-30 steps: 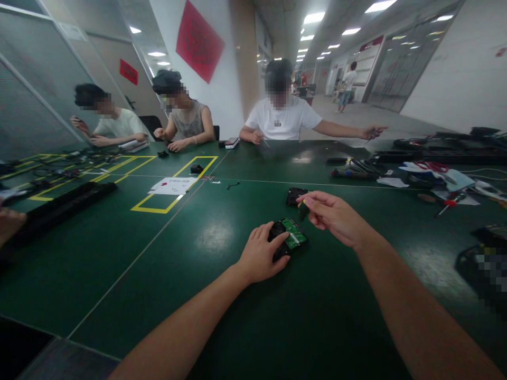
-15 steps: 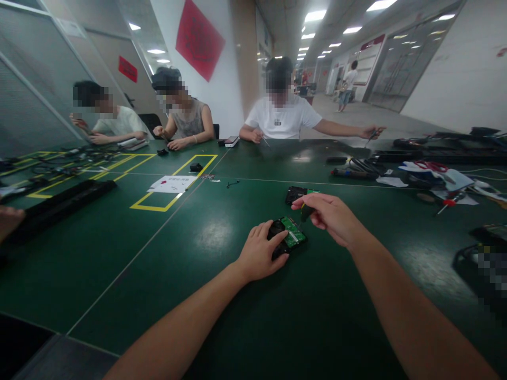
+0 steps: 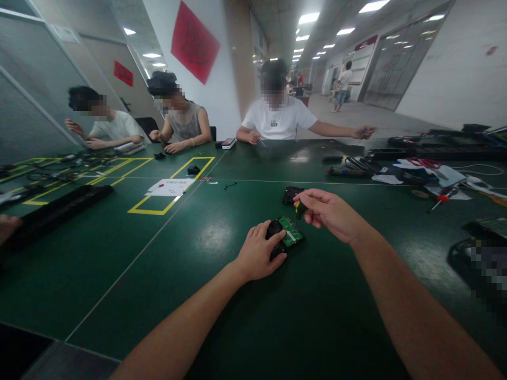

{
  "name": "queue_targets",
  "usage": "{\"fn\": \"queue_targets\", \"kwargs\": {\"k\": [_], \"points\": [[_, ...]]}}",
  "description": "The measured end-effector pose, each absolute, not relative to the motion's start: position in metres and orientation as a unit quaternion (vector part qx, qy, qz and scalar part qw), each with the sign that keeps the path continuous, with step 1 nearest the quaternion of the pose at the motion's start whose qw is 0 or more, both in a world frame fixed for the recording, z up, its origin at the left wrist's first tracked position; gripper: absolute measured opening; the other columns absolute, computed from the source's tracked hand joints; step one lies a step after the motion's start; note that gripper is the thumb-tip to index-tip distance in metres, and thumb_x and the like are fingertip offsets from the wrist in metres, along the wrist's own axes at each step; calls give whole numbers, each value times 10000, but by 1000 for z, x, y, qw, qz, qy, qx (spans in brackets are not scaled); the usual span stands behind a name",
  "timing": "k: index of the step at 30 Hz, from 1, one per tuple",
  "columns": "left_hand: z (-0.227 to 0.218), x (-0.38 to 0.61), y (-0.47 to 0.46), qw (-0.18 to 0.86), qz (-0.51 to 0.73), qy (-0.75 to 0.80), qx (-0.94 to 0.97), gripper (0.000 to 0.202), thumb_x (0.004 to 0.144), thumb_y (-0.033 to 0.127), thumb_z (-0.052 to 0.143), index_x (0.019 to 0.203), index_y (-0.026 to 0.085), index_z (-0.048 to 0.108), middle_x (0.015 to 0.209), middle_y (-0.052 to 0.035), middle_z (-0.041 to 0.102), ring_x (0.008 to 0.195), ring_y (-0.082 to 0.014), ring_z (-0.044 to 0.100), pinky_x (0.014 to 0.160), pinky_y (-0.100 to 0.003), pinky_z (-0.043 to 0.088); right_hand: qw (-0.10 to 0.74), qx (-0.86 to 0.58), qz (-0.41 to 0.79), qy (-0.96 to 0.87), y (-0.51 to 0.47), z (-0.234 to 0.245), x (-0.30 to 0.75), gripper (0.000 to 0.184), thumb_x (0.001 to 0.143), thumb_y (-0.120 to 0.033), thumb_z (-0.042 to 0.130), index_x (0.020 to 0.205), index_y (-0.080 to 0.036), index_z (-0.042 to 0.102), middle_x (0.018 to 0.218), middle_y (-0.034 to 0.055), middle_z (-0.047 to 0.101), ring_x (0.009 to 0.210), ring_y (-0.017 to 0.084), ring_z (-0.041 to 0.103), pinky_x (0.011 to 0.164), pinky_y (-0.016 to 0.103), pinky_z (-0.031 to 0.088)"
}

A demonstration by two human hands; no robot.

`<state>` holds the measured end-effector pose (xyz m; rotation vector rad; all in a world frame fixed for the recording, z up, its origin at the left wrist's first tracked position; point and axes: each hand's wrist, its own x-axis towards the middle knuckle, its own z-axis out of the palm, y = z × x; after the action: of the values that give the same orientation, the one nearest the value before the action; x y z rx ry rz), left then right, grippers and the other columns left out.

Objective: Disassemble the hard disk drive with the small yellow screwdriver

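A hard drive (image 3: 292, 237) lies on the green table with its green circuit board facing up. My left hand (image 3: 259, 252) grips its left part, the fingers across the top and the thumb along the near edge, so that part is partly hidden. Above the board, my right hand (image 3: 327, 211) is closed on a small screwdriver (image 3: 300, 210) with a dark and yellow handle. Its thin shaft points down at the board's far right portion; whether the tip touches cannot be made out. A second hard drive (image 3: 291, 194) lies just beyond, partly behind my right hand.
White paper (image 3: 168, 187) lies by a yellow-taped rectangle (image 3: 146, 212). A long black part (image 3: 59, 211) is at left, with a co-worker's hand (image 3: 10, 227) near it. A red-handled screwdriver (image 3: 441, 199), cables and tools lie at right. Several people sit across the table (image 3: 190, 311).
My right hand has moved slightly left, and the screwdriver's shaft now shows over the board. My left hand keeps its hold on the hard drive. The whole view has shifted a little.
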<state>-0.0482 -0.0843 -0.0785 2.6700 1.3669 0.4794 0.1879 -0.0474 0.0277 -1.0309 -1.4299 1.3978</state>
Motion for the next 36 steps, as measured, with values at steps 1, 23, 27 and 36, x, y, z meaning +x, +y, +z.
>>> {"fn": "queue_targets", "kwargs": {"k": [1,23,27,36], "points": [[-78,-48,-84,54,154,451,877,654,930,520,651,1526,285,521,1625,-182,351,1483,-404,375,1163,-610,362,433,-430,527,-591,-47,27,188,295,852,-465,795,982,-204,749,868,28,658,596,96,525,446,225,335],[-83,-38,-85,26,180,468,865,601,955,610,591,1475,308,572,1568,-175,415,1430,-422,420,1129,-617,387,441,-417,580,-543,-47,25,184,204,958,-373,681,964,-180,744,1057,98,764,590,82,544,481,203,410],[-88,-39,-82,14,188,461,867,577,959,553,613,1485,321,563,1564,-173,418,1419,-416,428,1114,-619,398,448,-412,608,-509,-46,26,189,177,996,-333,642,985,-173,718,1094,118,764,622,90,590,536,204,485],[-90,-40,-81,10,192,457,869,593,941,543,645,1487,325,568,1559,-167,423,1407,-405,439,1107,-614,409,422,-380,649,-506,-46,28,195,168,970,-299,665,1051,-179,750,1046,100,738,649,103,625,552,214,519]]}}
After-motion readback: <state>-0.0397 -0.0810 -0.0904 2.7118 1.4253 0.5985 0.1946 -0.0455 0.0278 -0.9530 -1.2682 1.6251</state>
